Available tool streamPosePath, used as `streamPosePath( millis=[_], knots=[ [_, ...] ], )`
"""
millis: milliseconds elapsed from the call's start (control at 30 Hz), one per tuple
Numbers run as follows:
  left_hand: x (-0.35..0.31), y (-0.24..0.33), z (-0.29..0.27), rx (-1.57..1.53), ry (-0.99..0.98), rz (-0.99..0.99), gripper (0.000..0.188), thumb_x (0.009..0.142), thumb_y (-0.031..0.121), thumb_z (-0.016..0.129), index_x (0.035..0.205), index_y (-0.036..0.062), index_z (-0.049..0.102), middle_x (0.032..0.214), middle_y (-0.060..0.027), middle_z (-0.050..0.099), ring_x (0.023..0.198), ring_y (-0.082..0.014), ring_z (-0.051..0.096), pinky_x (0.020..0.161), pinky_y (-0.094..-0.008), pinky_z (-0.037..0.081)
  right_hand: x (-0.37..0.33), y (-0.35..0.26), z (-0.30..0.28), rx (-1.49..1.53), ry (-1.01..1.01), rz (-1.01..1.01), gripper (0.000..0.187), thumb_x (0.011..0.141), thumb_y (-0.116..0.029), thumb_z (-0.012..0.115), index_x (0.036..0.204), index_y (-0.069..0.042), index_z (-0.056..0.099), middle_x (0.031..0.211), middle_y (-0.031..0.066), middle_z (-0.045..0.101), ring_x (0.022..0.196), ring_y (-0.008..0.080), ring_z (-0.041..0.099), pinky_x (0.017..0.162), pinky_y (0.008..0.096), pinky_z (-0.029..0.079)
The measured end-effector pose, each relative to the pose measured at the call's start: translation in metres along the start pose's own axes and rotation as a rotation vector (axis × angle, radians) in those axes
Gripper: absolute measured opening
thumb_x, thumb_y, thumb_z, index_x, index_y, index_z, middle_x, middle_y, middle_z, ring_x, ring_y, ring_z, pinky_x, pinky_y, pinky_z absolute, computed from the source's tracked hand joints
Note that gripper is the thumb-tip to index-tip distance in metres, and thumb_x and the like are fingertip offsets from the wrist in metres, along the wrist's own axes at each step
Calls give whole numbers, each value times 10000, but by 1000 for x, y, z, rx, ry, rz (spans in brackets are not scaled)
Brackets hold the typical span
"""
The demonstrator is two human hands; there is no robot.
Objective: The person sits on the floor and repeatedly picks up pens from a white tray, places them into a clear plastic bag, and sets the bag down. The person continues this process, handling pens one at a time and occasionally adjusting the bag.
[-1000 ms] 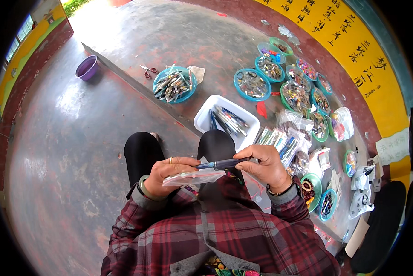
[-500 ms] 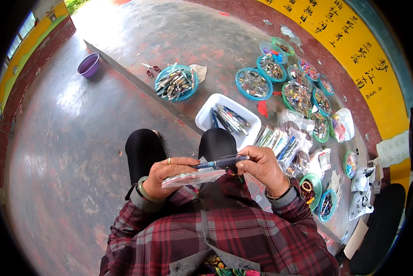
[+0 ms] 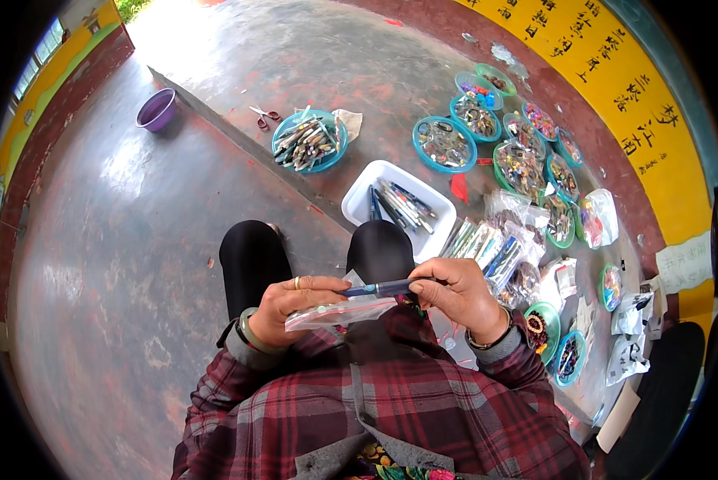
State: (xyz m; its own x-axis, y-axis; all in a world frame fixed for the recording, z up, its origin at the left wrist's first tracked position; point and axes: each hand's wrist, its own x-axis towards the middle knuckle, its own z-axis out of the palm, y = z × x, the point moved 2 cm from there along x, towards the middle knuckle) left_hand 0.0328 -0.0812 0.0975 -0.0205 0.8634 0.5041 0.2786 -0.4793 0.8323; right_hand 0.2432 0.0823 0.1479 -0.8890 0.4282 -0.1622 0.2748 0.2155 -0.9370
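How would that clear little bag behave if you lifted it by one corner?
The bag would probably flop: it is thin clear film that already sags and creases under the left hand. It looks very light, likely to flutter. Its glossy surface may be slippery. The pen in the right hand looks stiff by contrast.

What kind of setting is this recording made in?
Likely an outdoor porch or courtyard used as an informal sorting spot: a bare concrete floor, a yellow painted wall, and teal bowls and a white tray of pens on the ground.
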Motion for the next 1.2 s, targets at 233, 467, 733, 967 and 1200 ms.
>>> streamPosePath(
  millis=[233, 467, 733, 967, 1200],
  knots=[
    [2, -2, 2, -158, 39, -50, 216, 721, -9, 698, 931, -50, 666, 974, -216, 658, 921, -280, 653, 810, -336, 522, 3, -5, 5, -374, 72, -685, 343, 776, -110, 713, 1092, -48, 594, 848, 85, 649, 743, 228, 644, 637, 301, 484],
    [-2, -9, 12, -390, 54, -321, 250, 794, -38, 638, 1042, -68, 626, 1128, -169, 615, 1024, -209, 598, 875, -313, 477, 7, 18, 13, 192, 199, -174, 147, 814, -78, 684, 939, -14, 645, 734, 53, 644, 653, 109, 624, 566, 238, 476],
    [-5, -35, 15, -547, 261, -570, 286, 850, -9, 596, 1131, -58, 586, 1014, -101, 666, 966, -142, 607, 880, -275, 465, 0, 5, -35, 370, 555, -354, 130, 905, -88, 570, 1006, -5, 578, 735, 46, 615, 653, 94, 575, 608, 224, 463],
    [3, -26, 24, -540, 223, -548, 288, 852, -3, 599, 1133, -69, 587, 1016, -107, 664, 945, -151, 609, 874, -287, 465, 7, -27, -38, 231, 325, -354, 140, 893, -86, 595, 998, 8, 584, 759, 25, 601, 687, 75, 574, 618, 205, 454],
    [-1, -25, 28, -520, 164, -545, 287, 863, 10, 603, 1139, -67, 582, 1082, -113, 646, 989, -154, 596, 898, -292, 457, 24, -34, -32, 62, 160, -310, 135, 889, -111, 613, 971, -5, 598, 734, 6, 583, 671, 54, 550, 594, 207, 440]
  ],
)
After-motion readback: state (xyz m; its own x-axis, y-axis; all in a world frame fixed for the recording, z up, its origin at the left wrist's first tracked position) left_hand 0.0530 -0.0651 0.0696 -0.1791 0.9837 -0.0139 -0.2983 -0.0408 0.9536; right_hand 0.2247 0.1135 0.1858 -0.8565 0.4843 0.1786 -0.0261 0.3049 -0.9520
